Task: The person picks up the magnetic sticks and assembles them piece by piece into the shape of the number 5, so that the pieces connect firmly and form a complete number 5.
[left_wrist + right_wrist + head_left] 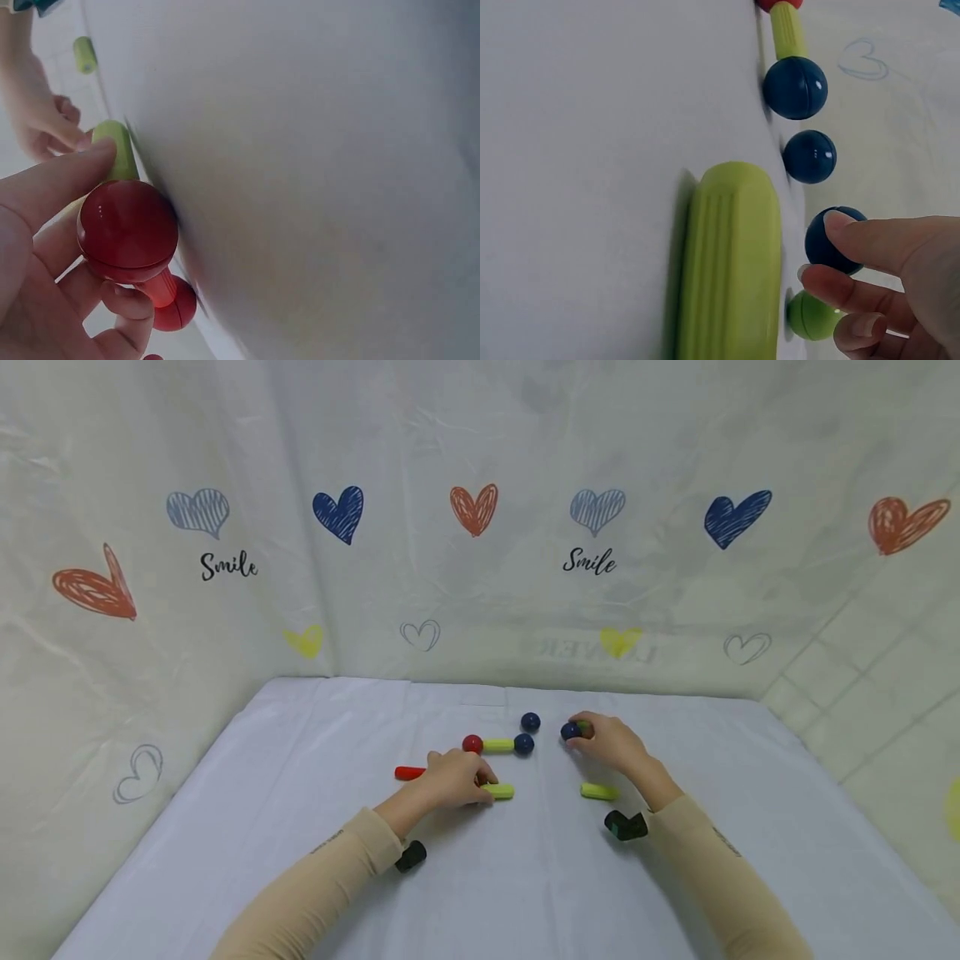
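Observation:
My left hand [450, 778] grips a yellow-green rod [116, 150] close to the table, thumb along its side. Against this rod's near end is a red ball [127, 229], with my fingers behind it. A red rod [159, 286] runs from that ball toward another red ball [175, 306]. My right hand [609, 743] pinches a dark blue ball [832, 244] between thumb and index finger. Just beneath those fingers, a green ball [811, 315] sits on the table, partly covered by them.
Ahead of my left hand, a yellow-green rod [498, 745] lies between a red ball [472, 743] and a blue ball [523, 744]. Another blue ball [530, 722] sits behind. A loose yellow-green rod [598, 792] lies near my right wrist. A patterned white curtain [525, 602] backs the table.

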{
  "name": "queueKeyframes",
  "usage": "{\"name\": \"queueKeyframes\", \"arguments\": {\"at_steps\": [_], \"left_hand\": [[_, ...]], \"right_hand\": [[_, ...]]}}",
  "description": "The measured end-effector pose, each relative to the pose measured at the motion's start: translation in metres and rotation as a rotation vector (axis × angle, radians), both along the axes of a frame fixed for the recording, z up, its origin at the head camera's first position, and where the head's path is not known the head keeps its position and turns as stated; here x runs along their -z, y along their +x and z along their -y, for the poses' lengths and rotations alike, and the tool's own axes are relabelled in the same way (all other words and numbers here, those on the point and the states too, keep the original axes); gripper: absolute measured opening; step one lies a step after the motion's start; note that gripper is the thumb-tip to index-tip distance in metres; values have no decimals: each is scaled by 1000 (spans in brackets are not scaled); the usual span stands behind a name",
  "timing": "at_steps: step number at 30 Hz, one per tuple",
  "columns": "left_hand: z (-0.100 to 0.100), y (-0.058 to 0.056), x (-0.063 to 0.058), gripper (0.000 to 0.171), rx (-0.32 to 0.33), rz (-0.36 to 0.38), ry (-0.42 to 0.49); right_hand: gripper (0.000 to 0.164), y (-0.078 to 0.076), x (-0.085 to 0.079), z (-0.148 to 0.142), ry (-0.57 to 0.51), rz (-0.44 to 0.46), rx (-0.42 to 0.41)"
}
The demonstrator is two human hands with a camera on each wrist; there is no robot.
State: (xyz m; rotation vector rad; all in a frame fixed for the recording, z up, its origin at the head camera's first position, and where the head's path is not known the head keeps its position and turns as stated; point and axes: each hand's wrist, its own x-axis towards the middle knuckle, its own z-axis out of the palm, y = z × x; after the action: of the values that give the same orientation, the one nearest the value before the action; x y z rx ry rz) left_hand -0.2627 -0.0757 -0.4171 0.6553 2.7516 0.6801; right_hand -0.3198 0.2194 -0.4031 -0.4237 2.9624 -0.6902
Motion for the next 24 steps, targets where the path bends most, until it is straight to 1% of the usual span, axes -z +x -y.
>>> {"name": "queueKeyframes", "arguments": {"at_steps": [3,7,10,18,24], "left_hand": [[1,0,0,22,-7,3,-2],[3,1,-2,19,-4,18,23],[5,2,-4,19,-1,30,47],[9,1,-2,20,3,51,67],[10,1,-3,21,11,55,91]], "right_hand": [[44,7,-2,-1,-11,-36,-20],[42,19,-3,0,-34,-76,-82],[41,27,-3,3,-55,-86,-131],[40,47,-1,21,-101,-52,-243],[37,55,6,33,-101,-44,-313]]}}
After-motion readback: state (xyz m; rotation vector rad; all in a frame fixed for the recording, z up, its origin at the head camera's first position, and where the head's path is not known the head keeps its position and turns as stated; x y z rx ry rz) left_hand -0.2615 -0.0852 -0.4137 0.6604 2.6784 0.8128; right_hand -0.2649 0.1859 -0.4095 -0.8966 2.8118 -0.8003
